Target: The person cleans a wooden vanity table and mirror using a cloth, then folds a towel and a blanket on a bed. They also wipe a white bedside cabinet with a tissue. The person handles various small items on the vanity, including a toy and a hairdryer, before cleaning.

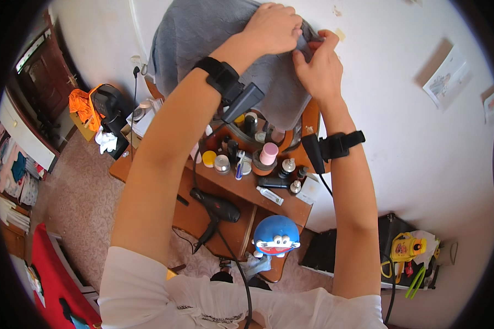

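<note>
A grey plush cloth [206,37] hangs over the upper part of a dressing-table mirror [247,127], whose lower edge shows below it. My left hand [273,28] lies on the cloth near its top, fingers bent over its edge; whether they pinch it is hard to see. Just to the right, my right hand [321,63] has its thumb and fingers closed around a bunched part of the cloth's right edge. Both wrists wear black straps with black devices and cables.
Below the mirror, the wooden dressing table [230,185] bears a pink-lidded jar [269,154], several bottles and a white tube [270,195]. A black hair dryer [216,205] and a blue cartoon figure [276,234] are lower down. A black case [321,251] stands right; a power socket [136,61] is left.
</note>
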The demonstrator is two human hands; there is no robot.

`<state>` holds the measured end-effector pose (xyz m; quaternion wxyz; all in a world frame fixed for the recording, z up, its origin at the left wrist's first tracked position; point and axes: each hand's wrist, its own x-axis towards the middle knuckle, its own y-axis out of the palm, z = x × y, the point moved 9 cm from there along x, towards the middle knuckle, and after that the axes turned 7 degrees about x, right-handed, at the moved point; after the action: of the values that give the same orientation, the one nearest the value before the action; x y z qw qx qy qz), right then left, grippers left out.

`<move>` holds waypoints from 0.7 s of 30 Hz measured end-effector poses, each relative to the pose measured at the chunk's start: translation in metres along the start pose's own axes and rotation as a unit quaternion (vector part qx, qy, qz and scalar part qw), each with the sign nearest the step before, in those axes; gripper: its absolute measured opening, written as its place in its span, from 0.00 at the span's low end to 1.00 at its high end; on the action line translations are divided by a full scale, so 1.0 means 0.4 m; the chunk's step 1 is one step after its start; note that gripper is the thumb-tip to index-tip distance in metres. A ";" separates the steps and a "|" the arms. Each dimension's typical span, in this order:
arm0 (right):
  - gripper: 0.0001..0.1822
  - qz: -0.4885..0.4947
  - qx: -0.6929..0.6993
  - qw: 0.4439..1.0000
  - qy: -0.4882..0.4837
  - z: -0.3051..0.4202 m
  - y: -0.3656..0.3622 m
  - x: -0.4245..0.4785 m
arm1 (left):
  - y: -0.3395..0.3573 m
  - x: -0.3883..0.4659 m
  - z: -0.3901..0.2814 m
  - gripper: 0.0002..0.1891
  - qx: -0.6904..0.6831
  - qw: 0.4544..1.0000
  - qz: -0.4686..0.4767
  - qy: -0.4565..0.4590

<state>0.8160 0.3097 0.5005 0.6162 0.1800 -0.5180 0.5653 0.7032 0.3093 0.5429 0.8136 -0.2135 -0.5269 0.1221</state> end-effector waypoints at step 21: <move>0.20 0.073 -0.142 0.985 0.058 -0.008 0.044 0.026 | 0.002 -0.024 -0.009 0.08 -0.087 0.995 0.024 -0.052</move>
<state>0.8000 0.3227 0.5015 0.6213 0.0194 -0.5683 0.5391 0.7027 0.3051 0.5336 0.7602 -0.2890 -0.5722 0.1062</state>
